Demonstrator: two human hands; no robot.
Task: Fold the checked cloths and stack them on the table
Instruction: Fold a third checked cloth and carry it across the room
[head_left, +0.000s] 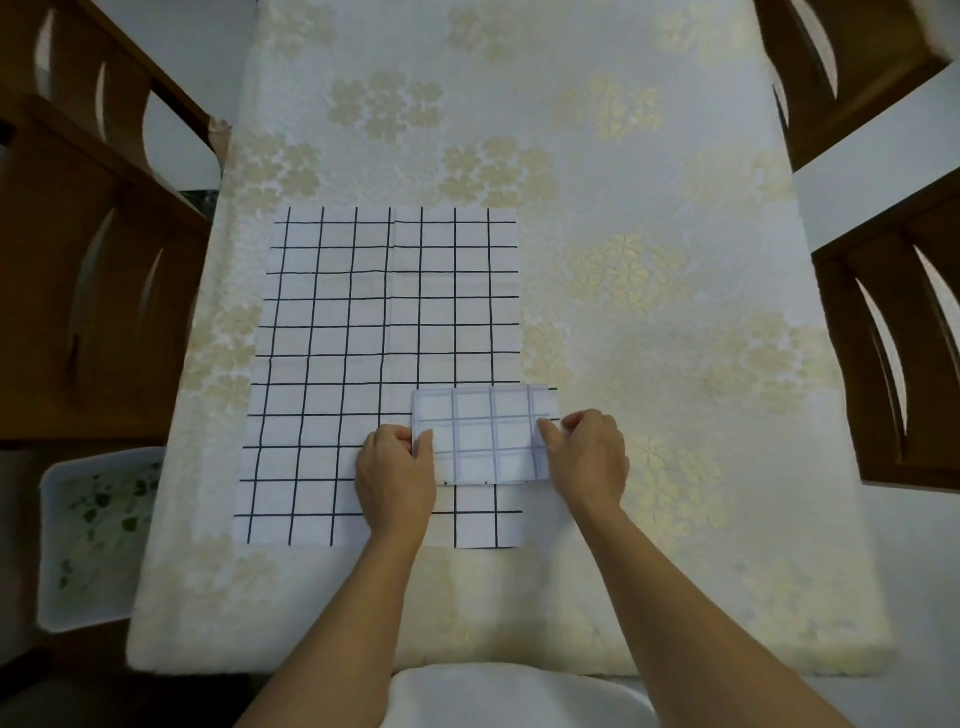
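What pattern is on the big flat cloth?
The big cloth is white with black grid lines; head view.

Home dining room; floral tablecloth (571, 156); wooden chairs (104, 312) around.

No text, label, brand, number or sign legible in the head view. Checked cloth (363, 312): black grid lines only. Folded cloth (483, 436): faint grid only. Tablecloth (623, 156): floral pattern. Bin (93, 519): leaf print.
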